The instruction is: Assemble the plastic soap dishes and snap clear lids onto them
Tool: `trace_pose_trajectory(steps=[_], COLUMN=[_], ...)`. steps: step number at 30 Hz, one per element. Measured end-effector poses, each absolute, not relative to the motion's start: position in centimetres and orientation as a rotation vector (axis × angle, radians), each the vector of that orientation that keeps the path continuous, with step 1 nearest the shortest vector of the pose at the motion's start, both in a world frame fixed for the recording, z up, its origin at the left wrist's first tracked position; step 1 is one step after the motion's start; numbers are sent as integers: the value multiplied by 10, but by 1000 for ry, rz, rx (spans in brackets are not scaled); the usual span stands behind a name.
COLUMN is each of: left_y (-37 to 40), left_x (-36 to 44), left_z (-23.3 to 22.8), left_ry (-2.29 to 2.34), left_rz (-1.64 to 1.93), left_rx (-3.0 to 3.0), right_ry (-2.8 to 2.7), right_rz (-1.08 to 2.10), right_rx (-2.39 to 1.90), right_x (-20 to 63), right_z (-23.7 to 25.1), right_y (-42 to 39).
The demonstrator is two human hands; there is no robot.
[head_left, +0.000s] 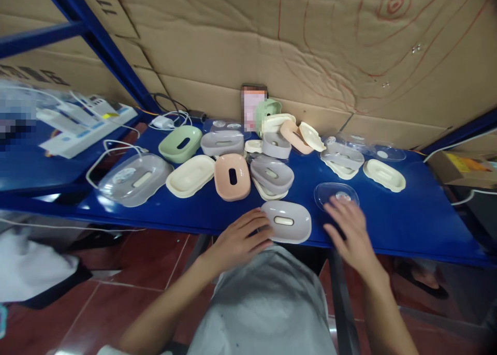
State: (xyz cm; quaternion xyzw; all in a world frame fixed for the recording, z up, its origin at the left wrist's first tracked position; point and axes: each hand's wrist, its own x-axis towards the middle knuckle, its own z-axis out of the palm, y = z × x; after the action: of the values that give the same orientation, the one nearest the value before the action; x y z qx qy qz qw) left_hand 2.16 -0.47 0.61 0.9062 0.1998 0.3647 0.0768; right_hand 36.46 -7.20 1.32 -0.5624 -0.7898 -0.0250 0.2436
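Note:
A grey oval soap dish (pixel 291 231) with a cream strip showing through its slot lies at the table's front edge. My left hand (pixel 244 236) grips its left end, the fingers curved along the rim. Right of the dish, my right hand (pixel 347 233) reaches over a clear plastic lid (pixel 326 192) with a round sticker. Its fingers are spread and the fingertips cover part of the lid; whether they touch it I cannot tell. Just behind the grey dish, another grey soap dish (pixel 279 173) rests on a cream tray (pixel 269 193).
A peach dish (pixel 232 181), a cream tray (pixel 191 176) and a green dish (pixel 180 144) lie to the left, near a lidded grey dish (pixel 134 187). More dishes and a cream tray (pixel 384 175) sit at the back and right. A power strip (pixel 89 130) with cables stands far left.

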Motion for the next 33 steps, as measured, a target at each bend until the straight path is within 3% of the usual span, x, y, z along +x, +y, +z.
trace_pose_trajectory(steps=[5,14,24,33], left_y=[-8,-9,-7,-7], left_x=[19,18,24,25], left_z=[2,0,6,5], left_ry=[618,674,609,620], left_rz=[1222,1241,1197,1207], left_rx=[2602,2592,2619,2588], right_ry=[-1962,-1609,-1941,-1610], right_rz=[-95,-218,-107,-299], right_rx=[-1733,-1548,-1755,-2142], right_x=[414,336,332,338], right_z=[11,17,6,10], right_y=[-65,-86,-60,-19])
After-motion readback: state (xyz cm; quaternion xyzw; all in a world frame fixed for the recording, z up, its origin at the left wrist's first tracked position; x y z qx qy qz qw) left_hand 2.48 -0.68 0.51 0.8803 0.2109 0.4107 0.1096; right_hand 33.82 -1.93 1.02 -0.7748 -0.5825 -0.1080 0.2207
